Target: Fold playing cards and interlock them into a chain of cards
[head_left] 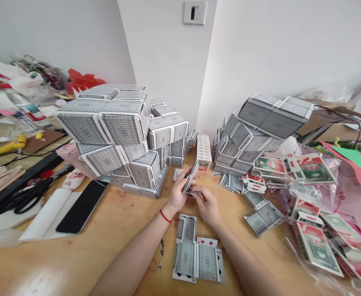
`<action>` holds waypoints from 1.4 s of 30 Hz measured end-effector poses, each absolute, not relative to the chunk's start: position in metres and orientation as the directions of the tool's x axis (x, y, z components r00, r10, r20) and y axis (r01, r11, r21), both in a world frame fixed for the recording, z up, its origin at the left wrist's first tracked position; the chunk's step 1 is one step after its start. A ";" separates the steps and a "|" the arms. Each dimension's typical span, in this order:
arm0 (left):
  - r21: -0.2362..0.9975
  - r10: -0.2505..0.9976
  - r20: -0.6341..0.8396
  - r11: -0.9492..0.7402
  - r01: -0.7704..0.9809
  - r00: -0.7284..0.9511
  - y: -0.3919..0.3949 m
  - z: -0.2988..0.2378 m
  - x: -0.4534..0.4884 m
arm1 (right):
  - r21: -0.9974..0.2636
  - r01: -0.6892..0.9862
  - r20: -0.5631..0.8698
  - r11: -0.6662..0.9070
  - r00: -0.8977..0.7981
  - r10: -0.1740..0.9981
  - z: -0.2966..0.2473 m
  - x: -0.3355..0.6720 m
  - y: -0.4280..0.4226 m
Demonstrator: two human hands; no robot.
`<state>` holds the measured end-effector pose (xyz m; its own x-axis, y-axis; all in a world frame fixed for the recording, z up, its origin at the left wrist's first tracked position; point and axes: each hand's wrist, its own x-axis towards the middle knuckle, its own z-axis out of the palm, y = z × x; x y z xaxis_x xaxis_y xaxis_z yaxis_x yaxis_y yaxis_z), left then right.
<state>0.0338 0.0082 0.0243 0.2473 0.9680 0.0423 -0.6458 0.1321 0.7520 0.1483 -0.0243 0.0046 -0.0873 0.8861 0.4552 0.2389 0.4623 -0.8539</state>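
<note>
At the middle of the table, my left hand (179, 193) is closed on the left side of some playing cards (193, 177), which stand up at an angle to each other. My right hand (207, 201) pinches the lower edge of the same cards from the right. A red string circles my left wrist. Between my forearms lie folded playing-card pieces (186, 261), backs up, joined side by side, with a few card faces showing at their edges. Just beyond my hands stands a pale block of stacked cards (204, 149).
Tall structures of card boxes rise at the left (112, 135) and right (254, 127). Opened card packs (316, 246) lie on plastic at right. A phone (82, 206), scissors (34, 193), yellow glue gun (9, 144) and wooden sticks (1, 179) are at left.
</note>
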 end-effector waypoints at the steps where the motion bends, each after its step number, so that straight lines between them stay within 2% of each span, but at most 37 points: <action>1: 0.725 0.959 0.023 0.178 -0.666 0.281 0.009 0.026 0.032 | -0.857 0.222 0.459 0.465 -0.082 0.885 0.004 0.150 -0.024; 5: 0.680 0.936 -0.043 0.284 -0.676 0.350 0.012 0.032 0.030 | -0.827 0.203 0.517 0.523 -0.090 0.851 0.006 0.152 -0.026; 12: 0.720 0.973 -0.078 0.207 -0.663 0.219 0.018 0.035 0.037 | -0.658 0.300 0.662 0.691 -0.206 0.720 0.011 0.150 -0.028; 31: 0.696 0.963 -0.270 0.204 -0.689 0.013 0.020 0.039 0.045 | -0.618 0.408 0.655 0.672 -0.205 0.727 0.007 0.142 -0.028; 37: 0.754 0.986 -0.151 0.156 -0.638 0.064 0.014 0.034 0.045 | -0.667 0.352 0.639 0.656 -0.182 0.747 0.013 0.143 -0.031; 42: 0.851 0.999 -0.016 0.031 -0.525 0.033 0.014 0.031 0.034 | -0.728 0.409 0.609 0.550 0.019 0.793 0.013 0.153 -0.026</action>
<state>0.0339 0.0136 0.0309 0.0331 0.9993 -0.0159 -0.5249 0.0309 0.8506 0.1533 -0.0265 0.0130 0.0190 0.7926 0.6094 0.4088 0.5501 -0.7282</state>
